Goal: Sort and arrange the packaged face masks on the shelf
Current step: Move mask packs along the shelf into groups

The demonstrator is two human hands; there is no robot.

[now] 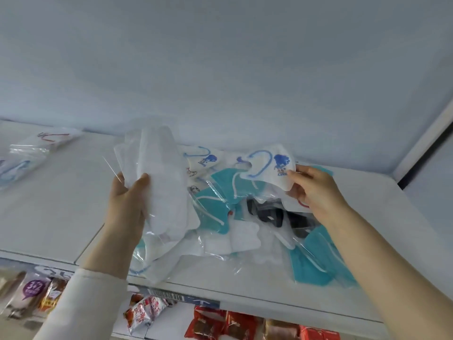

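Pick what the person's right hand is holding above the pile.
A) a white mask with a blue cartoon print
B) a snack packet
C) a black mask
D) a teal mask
A: the right hand pinches the packaged white mask with blue cartoon print; the teal masks and black mask lie in the pile, and the left hand grips plain white masks.

— At the heap's ten o'clock?
— Bundle of white masks (159, 182) in clear bags, raised upright, gripped by the left hand (127, 204).
— At one o'clock?
— White printed mask (267, 168), blue ear loop and blue figure, pinched by the right hand (313, 190).
— Underneath?
— Teal masks (220, 185) and a black mask (277, 214), bagged, overlapping loosely on the white shelf (61, 204). More bagged masks (36, 148) far off at nine o'clock.
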